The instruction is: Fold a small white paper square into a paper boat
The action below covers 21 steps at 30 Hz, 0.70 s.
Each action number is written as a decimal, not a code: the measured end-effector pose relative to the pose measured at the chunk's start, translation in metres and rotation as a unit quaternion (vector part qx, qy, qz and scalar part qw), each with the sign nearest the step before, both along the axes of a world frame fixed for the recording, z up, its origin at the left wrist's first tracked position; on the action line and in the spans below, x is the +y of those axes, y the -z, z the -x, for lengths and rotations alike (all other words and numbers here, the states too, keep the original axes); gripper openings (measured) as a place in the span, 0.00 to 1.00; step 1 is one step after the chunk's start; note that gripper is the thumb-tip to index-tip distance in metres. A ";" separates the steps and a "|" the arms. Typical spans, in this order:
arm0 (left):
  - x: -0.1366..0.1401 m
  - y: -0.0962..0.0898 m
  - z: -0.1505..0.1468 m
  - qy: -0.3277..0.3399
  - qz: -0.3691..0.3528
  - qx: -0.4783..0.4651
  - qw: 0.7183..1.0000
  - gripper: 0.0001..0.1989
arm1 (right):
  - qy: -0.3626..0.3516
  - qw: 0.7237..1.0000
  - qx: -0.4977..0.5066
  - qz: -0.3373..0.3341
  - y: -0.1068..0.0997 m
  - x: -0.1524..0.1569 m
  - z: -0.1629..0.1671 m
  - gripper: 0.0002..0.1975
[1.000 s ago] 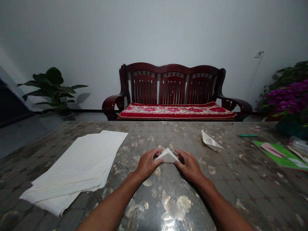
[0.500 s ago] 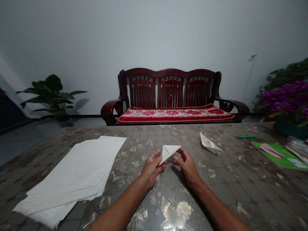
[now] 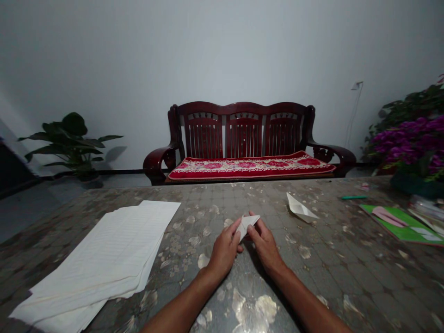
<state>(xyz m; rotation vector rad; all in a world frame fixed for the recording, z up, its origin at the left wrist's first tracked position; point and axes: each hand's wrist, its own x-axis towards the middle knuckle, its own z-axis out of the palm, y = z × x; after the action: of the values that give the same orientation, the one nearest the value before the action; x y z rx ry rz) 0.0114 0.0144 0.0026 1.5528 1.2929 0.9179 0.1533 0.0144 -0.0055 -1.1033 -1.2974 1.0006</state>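
A small folded piece of white paper (image 3: 245, 225), roughly triangular with a crease on its face, is held between both hands just over the table. My left hand (image 3: 225, 245) grips its left side, the fingers closed round the edge and covering part of it. On the other side, my right hand (image 3: 265, 243) pinches the paper, thumb on the near face and fingers behind. To the right of my hands, a folded paper boat (image 3: 300, 209) rests on the table.
A stack of lined paper sheets (image 3: 104, 259) spreads over the left of the patterned table (image 3: 194, 296). At the right lie a green pen (image 3: 354, 197), a green booklet (image 3: 388, 221) and a pot of purple flowers (image 3: 414, 143). A wooden bench (image 3: 243, 108) stands beyond.
My left hand has turned over the paper and covers more of its left side. My right thumb has come onto its front face. The view has shifted slightly.
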 end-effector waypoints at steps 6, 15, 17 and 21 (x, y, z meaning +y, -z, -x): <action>-0.004 -0.007 0.001 0.037 -0.105 0.129 0.985 0.27 | -0.015 0.998 -0.063 -0.023 0.006 0.001 -0.002 0.32; -0.010 -0.020 -0.002 0.033 -0.111 0.277 0.954 0.30 | -0.026 0.988 -0.141 -0.056 -0.002 -0.004 -0.001 0.27; -0.010 -0.020 -0.002 0.031 -0.104 0.284 0.953 0.28 | -0.026 0.985 -0.155 -0.066 -0.003 -0.005 0.000 0.25; -0.009 -0.023 -0.002 0.026 -0.101 0.309 0.945 0.26 | 0.008 0.976 -0.194 -0.096 0.002 -0.006 0.003 0.22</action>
<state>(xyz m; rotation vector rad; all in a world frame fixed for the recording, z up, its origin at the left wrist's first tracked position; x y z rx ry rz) 0.0138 0.0054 0.0252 2.1329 1.6071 0.5522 0.1507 0.0084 -0.0073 -1.1932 -1.6556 0.6484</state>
